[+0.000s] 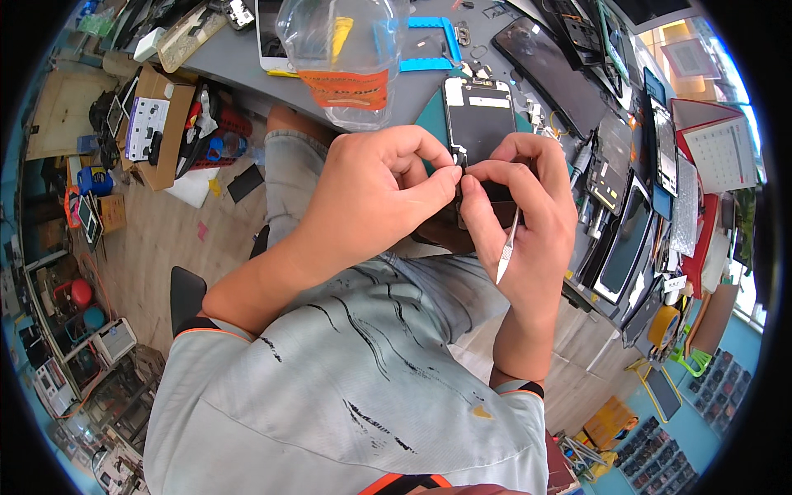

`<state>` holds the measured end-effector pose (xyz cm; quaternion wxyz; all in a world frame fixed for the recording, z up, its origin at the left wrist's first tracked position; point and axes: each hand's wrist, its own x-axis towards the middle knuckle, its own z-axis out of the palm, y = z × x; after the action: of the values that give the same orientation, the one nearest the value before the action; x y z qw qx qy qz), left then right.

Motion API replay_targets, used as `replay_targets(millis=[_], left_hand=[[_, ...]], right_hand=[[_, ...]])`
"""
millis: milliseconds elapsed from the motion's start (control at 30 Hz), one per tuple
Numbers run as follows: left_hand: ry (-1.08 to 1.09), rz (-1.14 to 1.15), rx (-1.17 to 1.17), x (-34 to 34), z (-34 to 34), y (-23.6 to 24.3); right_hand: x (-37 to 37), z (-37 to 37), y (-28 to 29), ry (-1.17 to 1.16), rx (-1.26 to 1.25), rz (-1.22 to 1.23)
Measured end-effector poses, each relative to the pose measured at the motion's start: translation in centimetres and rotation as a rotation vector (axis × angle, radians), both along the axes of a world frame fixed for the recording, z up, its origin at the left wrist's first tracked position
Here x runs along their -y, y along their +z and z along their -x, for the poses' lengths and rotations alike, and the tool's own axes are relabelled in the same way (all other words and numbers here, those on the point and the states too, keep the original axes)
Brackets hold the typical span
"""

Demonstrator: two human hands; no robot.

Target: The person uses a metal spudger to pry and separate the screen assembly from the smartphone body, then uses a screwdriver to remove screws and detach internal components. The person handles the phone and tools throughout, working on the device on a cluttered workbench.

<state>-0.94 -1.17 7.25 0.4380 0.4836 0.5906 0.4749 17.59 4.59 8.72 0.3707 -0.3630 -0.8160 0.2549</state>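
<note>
My left hand (384, 181) and my right hand (532, 202) meet fingertip to fingertip at the lower left corner of a phone screen assembly (480, 120). Thumb and forefinger of each are closed in a pinch on a small dark part (459, 155), mostly covered by the fingers. A slim silver metal tool (506, 257) is tucked under the curled fingers of my right hand, its flat end pointing down toward me. The screen assembly lies on a green mat (431, 115), its dark back with a white strip facing up. Whether the small part is attached to it, I cannot tell.
A clear plastic jar (346, 45) with an orange label stands left of the screen assembly. Behind are a blue frame (450, 41) and a large dark screen (540, 70). Phone parts crowd the right side, beside a desk calendar (719, 153). An open cardboard box (169, 132) is at left.
</note>
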Motion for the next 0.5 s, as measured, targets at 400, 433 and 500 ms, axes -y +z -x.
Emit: replay_targets(millis=[400,433,500], left_hand=[[0.021,0.010,0.020,0.2,-0.1,0.2],[0.027,-0.008,0.019,0.2,-0.2,-0.1],[0.040,-0.044,0.015,0.2,-0.3,-0.6]], right_hand=[[0.1,0.6,-1.0,-0.064,0.011,-0.116],[0.2,0.6,-1.0,-0.066,0.025,-0.126],[0.2,0.6,-1.0,-0.073,0.039,-0.136]])
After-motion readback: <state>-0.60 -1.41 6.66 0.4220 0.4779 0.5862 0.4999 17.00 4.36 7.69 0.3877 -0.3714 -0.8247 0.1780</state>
